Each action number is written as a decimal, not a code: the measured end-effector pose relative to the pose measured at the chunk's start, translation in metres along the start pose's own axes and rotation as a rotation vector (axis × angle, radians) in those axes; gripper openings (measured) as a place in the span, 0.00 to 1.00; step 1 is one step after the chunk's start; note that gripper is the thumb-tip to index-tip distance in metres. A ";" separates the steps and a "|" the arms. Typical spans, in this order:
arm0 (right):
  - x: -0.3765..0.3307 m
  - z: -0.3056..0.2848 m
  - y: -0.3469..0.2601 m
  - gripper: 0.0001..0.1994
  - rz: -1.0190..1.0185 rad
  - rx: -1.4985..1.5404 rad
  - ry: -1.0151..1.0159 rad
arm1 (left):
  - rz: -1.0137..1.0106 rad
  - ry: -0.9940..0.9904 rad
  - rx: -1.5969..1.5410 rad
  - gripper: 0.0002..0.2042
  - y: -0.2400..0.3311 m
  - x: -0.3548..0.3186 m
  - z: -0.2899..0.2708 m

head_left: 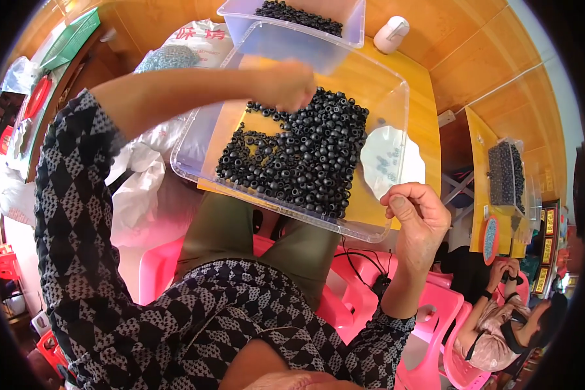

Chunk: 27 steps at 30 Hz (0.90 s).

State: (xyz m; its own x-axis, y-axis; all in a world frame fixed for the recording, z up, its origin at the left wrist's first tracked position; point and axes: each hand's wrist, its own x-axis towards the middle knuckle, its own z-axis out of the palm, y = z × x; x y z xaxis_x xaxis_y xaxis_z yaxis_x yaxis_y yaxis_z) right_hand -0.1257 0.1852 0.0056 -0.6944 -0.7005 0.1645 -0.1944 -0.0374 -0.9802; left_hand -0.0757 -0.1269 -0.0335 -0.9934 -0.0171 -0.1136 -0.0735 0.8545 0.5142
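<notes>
A wide clear plastic bin [283, 209] stands at the table's near edge, with a thick layer of black beads [325, 149] that have holes through them. Over the far side of these beads is my left hand [291, 86], blurred, its fingers curled in; whatever is inside them is hidden. My right hand [419, 218] is closed in a pinch by the bin's near right corner, thumb against the fingers. Nothing between those fingertips can be made out. Beside that hand lies a white irregular sheet [393, 159] with small bluish clear pieces on it.
A second clear bin [292, 36] holding black beads sits at the table's far end. Near it is a white rounded container [391, 34]. White sacks [201, 42] stand at the left. Pink plastic chairs [429, 331] are close by, and another person [500, 325] sits at the right.
</notes>
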 end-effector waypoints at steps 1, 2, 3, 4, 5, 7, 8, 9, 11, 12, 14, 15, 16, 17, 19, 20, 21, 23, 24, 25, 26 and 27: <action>-0.001 0.001 0.000 0.05 0.000 -0.001 0.007 | 0.176 0.085 0.186 0.08 -0.001 -0.009 0.023; -0.003 0.001 -0.001 0.05 0.000 0.009 0.003 | 0.112 0.029 0.192 0.05 0.006 -0.016 0.037; -0.003 0.002 0.000 0.05 -0.002 0.025 -0.008 | 0.084 -0.023 0.216 0.07 0.006 -0.021 0.050; -0.005 0.001 -0.002 0.05 -0.001 0.019 0.003 | 0.095 -0.079 0.254 0.08 0.010 -0.021 0.056; -0.007 0.000 -0.003 0.05 -0.010 0.012 0.005 | 0.106 -0.136 0.293 0.09 0.013 -0.021 0.060; -0.010 -0.003 -0.004 0.05 -0.020 0.001 0.017 | 0.141 -0.122 0.358 0.10 0.012 -0.019 0.067; -0.012 -0.005 -0.003 0.05 -0.030 0.003 0.023 | 0.163 -0.107 0.423 0.11 0.012 -0.019 0.069; -0.014 -0.007 -0.002 0.04 -0.040 0.006 0.030 | 0.171 -0.109 0.425 0.11 0.011 -0.018 0.073; -0.017 -0.010 0.001 0.04 -0.028 0.020 0.042 | 0.182 -0.107 0.425 0.11 0.010 -0.017 0.076; -0.018 -0.012 0.002 0.04 -0.015 0.037 0.044 | 0.189 -0.100 0.451 0.09 0.010 -0.017 0.077; -0.019 -0.010 0.004 0.04 -0.022 0.045 0.044 | 0.222 -0.030 0.446 0.06 0.000 -0.020 0.083; -0.018 -0.009 0.004 0.04 -0.028 0.050 0.041 | 0.252 0.043 0.437 0.02 -0.006 -0.020 0.085; -0.018 -0.009 0.004 0.04 -0.028 0.051 0.048 | 0.187 -0.017 0.420 0.02 -0.003 -0.018 0.082; -0.018 -0.008 0.004 0.04 -0.029 0.065 0.046 | 0.191 -0.020 0.423 0.02 -0.001 -0.020 0.078; -0.017 -0.005 0.004 0.04 -0.033 0.083 0.044 | 0.155 0.119 0.058 0.03 0.000 -0.027 0.070; -0.021 -0.010 0.006 0.04 -0.029 0.062 0.062 | -0.290 -0.171 -0.363 0.05 0.033 -0.021 0.050; -0.021 -0.010 0.006 0.04 -0.034 0.055 0.055 | -0.282 -0.175 -0.356 0.05 0.045 -0.026 0.042; -0.018 -0.005 0.004 0.04 -0.051 0.069 0.028 | -0.307 -0.107 -0.946 0.07 0.060 -0.048 0.030; -0.017 -0.002 0.003 0.04 -0.054 0.068 0.012 | -0.306 -0.103 -0.938 0.07 0.069 -0.057 0.026; -0.016 0.001 0.002 0.04 -0.061 0.072 0.010 | -0.279 -0.087 -1.105 0.08 0.078 -0.066 0.023; -0.016 0.004 0.001 0.04 -0.061 0.083 -0.012 | -0.245 -0.078 -1.273 0.10 0.086 -0.072 0.022; -0.016 0.007 0.000 0.04 -0.061 0.091 -0.033 | -0.239 -0.080 -1.269 0.10 0.091 -0.076 0.022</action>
State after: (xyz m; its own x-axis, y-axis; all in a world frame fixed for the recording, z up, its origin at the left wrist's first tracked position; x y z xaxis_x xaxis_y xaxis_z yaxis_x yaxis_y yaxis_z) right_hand -0.1100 0.1911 0.0026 -0.6597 -0.7180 0.2220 -0.1707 -0.1445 -0.9747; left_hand -0.0051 -0.0361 0.0034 -0.9393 -0.0312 -0.3416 -0.3232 -0.2530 0.9119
